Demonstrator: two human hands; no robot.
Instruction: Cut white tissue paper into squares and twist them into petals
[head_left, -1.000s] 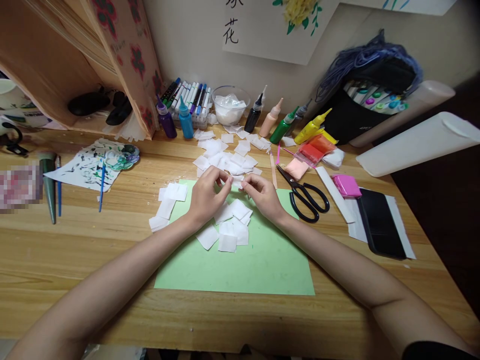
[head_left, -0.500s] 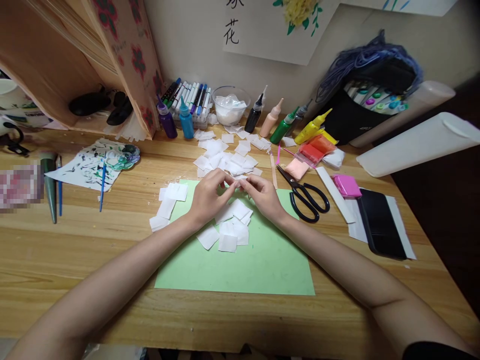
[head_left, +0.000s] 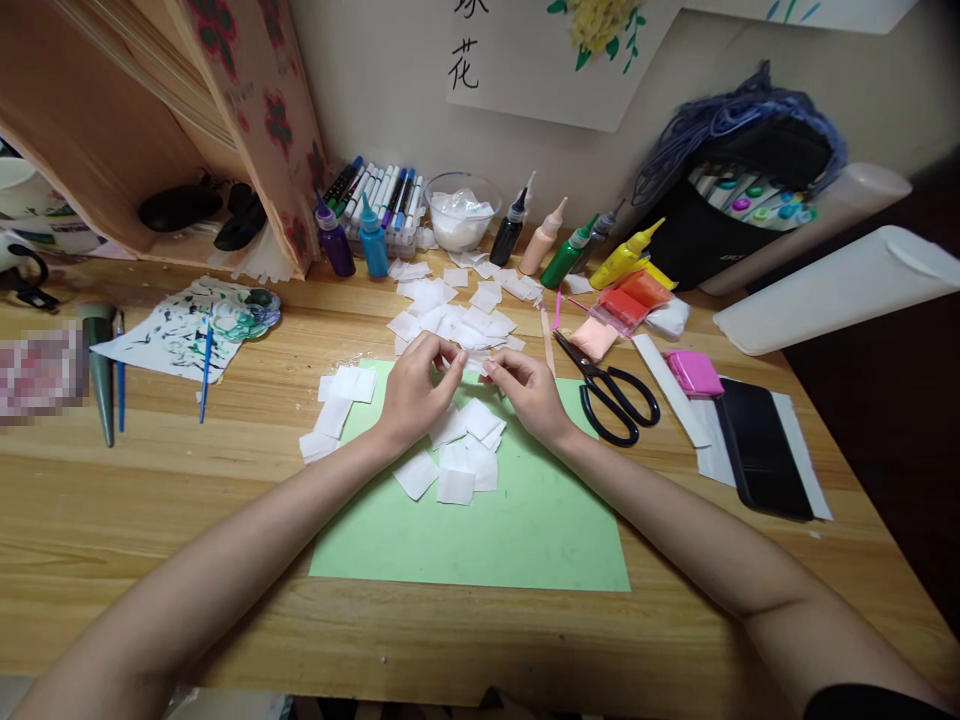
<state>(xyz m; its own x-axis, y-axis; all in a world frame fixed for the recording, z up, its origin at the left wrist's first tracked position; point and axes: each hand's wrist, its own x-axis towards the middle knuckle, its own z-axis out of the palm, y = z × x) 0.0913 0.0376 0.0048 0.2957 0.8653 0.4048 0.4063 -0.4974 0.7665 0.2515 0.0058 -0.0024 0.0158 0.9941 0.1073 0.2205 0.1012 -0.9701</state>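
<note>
Over the far edge of a green sheet of paper [head_left: 525,530], my left hand [head_left: 420,392] and my right hand [head_left: 529,394] face each other, thumbs and forefingers pinched. A small white paper piece [head_left: 475,364] appears to span the short gap between the fingertips; its edges blend with the papers behind. Several white paper squares [head_left: 456,487] lie on the green sheet below my hands. A looser pile of white paper pieces [head_left: 431,295] is just beyond them. More squares [head_left: 335,415] overlap the sheet's left edge.
Black-handled scissors [head_left: 611,395] lie right of my right hand. Paint bottles [head_left: 540,240], a glass bowl [head_left: 461,212] and markers [head_left: 382,200] line the back. A phone [head_left: 769,450] is at right. A paint-smeared paper [head_left: 180,325] with a brush [head_left: 205,375] lies left.
My fingertips have drawn slightly apart, the left going left and the right going right, so more of the white paper piece shows between them. The surrounding things stay put.
</note>
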